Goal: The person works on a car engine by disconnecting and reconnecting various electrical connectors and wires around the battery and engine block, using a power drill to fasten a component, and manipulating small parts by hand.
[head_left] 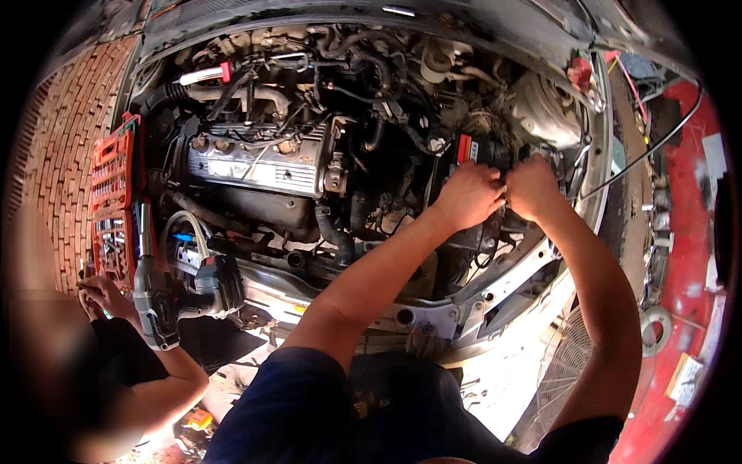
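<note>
Both of my arms reach over the front edge into a car's engine bay. My left hand point(473, 195) is closed, its curled fingers beside a black part with a red and white label point(467, 148). Close against it is my right hand point(532, 189), closed too, with bent fingers pointing down among dark parts. The two hands nearly touch. Whatever lies between the fingers is hidden by the hands. To their left stands the engine with its silver valve cover point(259, 165).
A cordless impact wrench point(158, 298) rests on the front left edge, near a red tool case point(116, 182). A white tube with a red end point(205, 75) lies at the back left. Another person's hand point(104, 295) is at the left. A red surface point(680, 255) holds loose parts.
</note>
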Available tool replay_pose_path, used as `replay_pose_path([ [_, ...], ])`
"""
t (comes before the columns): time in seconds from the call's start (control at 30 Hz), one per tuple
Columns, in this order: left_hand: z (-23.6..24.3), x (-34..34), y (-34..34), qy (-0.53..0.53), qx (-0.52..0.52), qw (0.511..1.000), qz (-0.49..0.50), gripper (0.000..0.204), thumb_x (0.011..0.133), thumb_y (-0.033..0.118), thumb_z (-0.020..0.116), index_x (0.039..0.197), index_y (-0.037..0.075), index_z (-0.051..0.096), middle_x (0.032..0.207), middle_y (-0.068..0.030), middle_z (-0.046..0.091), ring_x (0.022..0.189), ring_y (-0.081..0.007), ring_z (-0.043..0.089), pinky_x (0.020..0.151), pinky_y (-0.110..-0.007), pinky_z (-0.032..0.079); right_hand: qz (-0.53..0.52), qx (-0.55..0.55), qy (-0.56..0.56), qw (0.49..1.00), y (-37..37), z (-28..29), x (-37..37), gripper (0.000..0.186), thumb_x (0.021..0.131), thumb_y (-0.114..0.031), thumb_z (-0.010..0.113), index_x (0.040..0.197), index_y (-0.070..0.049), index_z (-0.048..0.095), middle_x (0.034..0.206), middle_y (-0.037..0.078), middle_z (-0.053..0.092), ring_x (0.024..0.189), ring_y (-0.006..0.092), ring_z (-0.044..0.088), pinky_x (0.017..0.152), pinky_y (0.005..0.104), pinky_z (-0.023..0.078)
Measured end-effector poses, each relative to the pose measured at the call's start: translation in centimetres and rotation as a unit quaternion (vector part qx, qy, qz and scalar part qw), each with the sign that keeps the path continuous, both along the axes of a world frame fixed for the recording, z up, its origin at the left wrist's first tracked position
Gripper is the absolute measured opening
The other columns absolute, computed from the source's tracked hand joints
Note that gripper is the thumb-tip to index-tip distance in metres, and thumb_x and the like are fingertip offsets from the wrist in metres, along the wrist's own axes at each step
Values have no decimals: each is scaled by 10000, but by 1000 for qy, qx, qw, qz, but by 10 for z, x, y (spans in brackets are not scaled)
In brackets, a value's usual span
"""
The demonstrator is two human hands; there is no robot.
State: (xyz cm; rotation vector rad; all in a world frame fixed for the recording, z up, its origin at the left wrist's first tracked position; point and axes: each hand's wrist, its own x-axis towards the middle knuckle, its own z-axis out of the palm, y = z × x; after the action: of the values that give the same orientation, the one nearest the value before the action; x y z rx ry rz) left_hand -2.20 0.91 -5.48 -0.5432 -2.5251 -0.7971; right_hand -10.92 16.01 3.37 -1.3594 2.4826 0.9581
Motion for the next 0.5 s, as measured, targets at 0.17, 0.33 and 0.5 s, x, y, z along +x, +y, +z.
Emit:
replay_pose_path([
  [0.17, -6, 2, -7, 13, 1, 1000, 23, 217, 862, 328, 761, 945, 127, 764, 972, -47, 676, 980, -269, 674, 888, -449, 493, 20, -25, 9, 999, -6, 3, -5, 179, 797, -319, 767, 872, -161, 803, 932, 72, 762, 966, 272, 726, 938, 462, 485],
  [0.33, -9, -1, 2, 34, 12, 999, 11, 219, 821, 336, 772, 854, 124, 731, 945, -51, 649, 952, -276, 667, 867, -444, 483, 40, -74, 0, 996, 6, -2, -2, 237, 772, -343, 815, 898, -144, 791, 948, 82, 754, 912, 293, 713, 889, 477, 487],
  [0.5, -8, 4, -2, 22, 0, 999, 30, 215, 836, 354, 761, 840, 140, 754, 953, -46, 653, 966, -269, 669, 881, -435, 483, 47, -45, 2, 998, 7, -18, -10, 156, 805, -308, 764, 794, -155, 793, 856, 94, 748, 901, 299, 721, 869, 487, 476],
])
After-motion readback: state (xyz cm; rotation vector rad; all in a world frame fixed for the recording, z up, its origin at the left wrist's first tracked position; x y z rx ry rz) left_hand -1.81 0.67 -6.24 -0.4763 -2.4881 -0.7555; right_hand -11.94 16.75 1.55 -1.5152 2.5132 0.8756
